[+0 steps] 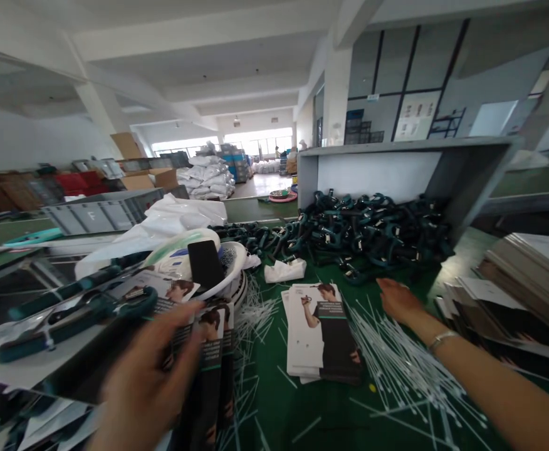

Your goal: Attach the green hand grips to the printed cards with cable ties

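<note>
White beams cross the ceiling (199, 69) of our hall, filling the top of the frame. Below, our green table (321, 407) runs across the lower half. We see white sacks (209, 178) piled left of centre in the background. At upper right a grey box (378, 175) lies with its open side toward us, and a heap of dark green tools (373, 232) spills from it to mid-frame. Our grey crate (109, 213) stands at middle left, just beyond a white bag (171, 219). Near that bag is a white basin (239, 263).

Our left hand (147, 369), blurred at lower left, looks loose, thumb and fingers apart, before printed cards (209, 357). Our right hand (399, 302), right of centre, is near the heap's front edge; we cannot tell whether its fingers grasp anything. A bracelet (444, 338) circles that wrist.

Between our hands, at lower centre, sits a stack of cards (331, 332). We find a dark phone (205, 266) leaning at the basin, left of centre, and a crumpled tissue (284, 270) near mid-frame. Thin white ties (397, 357) lie scattered on both sides of the stack. Smallest is a yellow dot (372, 388) at lower right of centre.
</note>
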{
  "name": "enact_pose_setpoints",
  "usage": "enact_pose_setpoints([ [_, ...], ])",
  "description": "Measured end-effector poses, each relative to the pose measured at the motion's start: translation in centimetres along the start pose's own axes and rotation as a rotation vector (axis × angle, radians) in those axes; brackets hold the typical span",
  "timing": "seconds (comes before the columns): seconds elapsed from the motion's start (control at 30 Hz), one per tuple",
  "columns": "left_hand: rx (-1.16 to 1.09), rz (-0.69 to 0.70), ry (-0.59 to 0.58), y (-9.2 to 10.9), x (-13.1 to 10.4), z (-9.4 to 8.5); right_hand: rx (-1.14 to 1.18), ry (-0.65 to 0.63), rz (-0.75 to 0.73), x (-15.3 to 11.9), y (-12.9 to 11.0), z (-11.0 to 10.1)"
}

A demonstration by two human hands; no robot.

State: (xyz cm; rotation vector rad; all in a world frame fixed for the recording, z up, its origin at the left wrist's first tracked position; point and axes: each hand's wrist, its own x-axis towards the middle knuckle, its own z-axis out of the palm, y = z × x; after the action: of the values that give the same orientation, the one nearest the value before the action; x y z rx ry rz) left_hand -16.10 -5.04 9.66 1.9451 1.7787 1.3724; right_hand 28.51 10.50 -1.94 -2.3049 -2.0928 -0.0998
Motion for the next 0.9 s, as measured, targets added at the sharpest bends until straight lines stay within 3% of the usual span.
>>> enact_pose_setpoints([
  [0.07,-0.056,-0.023,-0.337,0.8,-1.2,6.9,0.005,-0.009,0.029,2.1,-0.3,0.0],
  [0.1,-0.076,-0.068,-0.44,1.0,-1.8,10.1,0.007,-0.018,0.042,2.9,-0.5,0.0],
  [0.17,-0.08,-0.173,-0.523,0.9,-2.5,15.3,0.009,-0.035,0.044,4.1,-0.9,-0.1],
  [0.27,-0.018,-0.293,-0.492,-0.6,-2.3,19.4,0.021,-0.056,-0.046,4.3,-1.9,-0.4],
  [0.4,-0.002,-0.373,-0.504,-3.3,-0.7,20.0,0.047,-0.059,-0.17,2.3,-3.7,-0.9],
  [0.53,0.041,-0.362,-0.476,-5.0,-0.3,19.0,0.039,-0.066,-0.139,-1.1,-3.9,-1.9],
  [0.67,-0.013,-0.374,-0.451,-4.9,-0.7,18.7,-0.008,-0.205,-0.075,-4.4,-3.3,-2.6],
  [0.9,0.125,-0.362,-0.601,-4.5,0.2,19.0,-0.019,-0.293,-0.015,-6.1,-4.0,-2.5],
])
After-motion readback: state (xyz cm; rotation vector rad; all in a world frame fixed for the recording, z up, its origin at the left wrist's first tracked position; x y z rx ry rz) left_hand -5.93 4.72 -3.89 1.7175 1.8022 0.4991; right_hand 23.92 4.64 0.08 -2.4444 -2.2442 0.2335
